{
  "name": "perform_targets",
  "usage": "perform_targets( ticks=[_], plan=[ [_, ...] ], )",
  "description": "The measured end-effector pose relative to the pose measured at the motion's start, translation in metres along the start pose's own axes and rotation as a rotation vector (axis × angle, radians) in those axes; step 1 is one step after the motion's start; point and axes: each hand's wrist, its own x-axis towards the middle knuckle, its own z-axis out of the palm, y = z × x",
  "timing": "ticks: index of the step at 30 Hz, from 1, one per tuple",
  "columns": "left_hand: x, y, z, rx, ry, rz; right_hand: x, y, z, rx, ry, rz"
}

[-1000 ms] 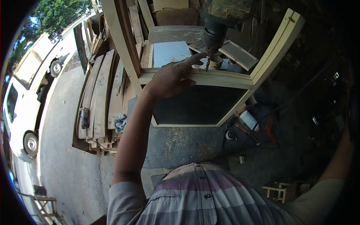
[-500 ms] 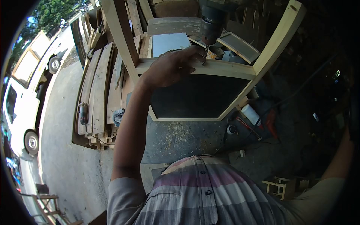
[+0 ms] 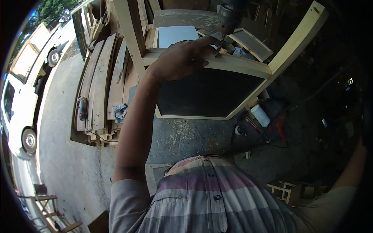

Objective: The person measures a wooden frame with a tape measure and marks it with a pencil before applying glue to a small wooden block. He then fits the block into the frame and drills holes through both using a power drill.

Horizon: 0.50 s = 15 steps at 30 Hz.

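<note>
My left hand (image 3: pixel 180 60) lies across the top rail of a pale wooden frame (image 3: pixel 243 66). Its fingers curl over the rail, with the thumb on the near side. Just beyond the fingertips, a drill bit (image 3: pixel 222 40) points down at the rail, its tip at or very near the wood. The bit sits in the dark chuck of a power drill (image 3: pixel 230 17), whose upper body is cut off by the top edge. A dark panel (image 3: pixel 210 93) fills the frame below the rail. My right forearm leaves at the right edge; that hand is out of sight.
Long planks (image 3: pixel 103 77) are stacked on the left, with a power tool (image 3: pixel 82 108) and a rag (image 3: pixel 120 112) on them. A white cylinder (image 3: pixel 260 115), a hammer (image 3: pixel 257 130) and a cable lie right of the frame. A white truck (image 3: pixel 19 101) stands outside at far left.
The view has shifted slightly, so the frame sits a little higher and further right. The bit leans more than before. My left hand remains at the rail.
</note>
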Motion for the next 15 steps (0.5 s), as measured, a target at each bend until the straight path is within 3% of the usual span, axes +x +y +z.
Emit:
perform_targets(
  ticks=[5, 15],
  plan=[
    [0.001, 0.004, -0.002, 0.055, -0.062, -0.086, 0.019, -0.006, 0.001, -0.040, -0.058, -0.020],
    [0.000, 0.003, -0.001, 0.015, 0.029, -0.006, 0.044, -0.014, 0.000, -0.103, -0.126, -0.045]
  ],
)
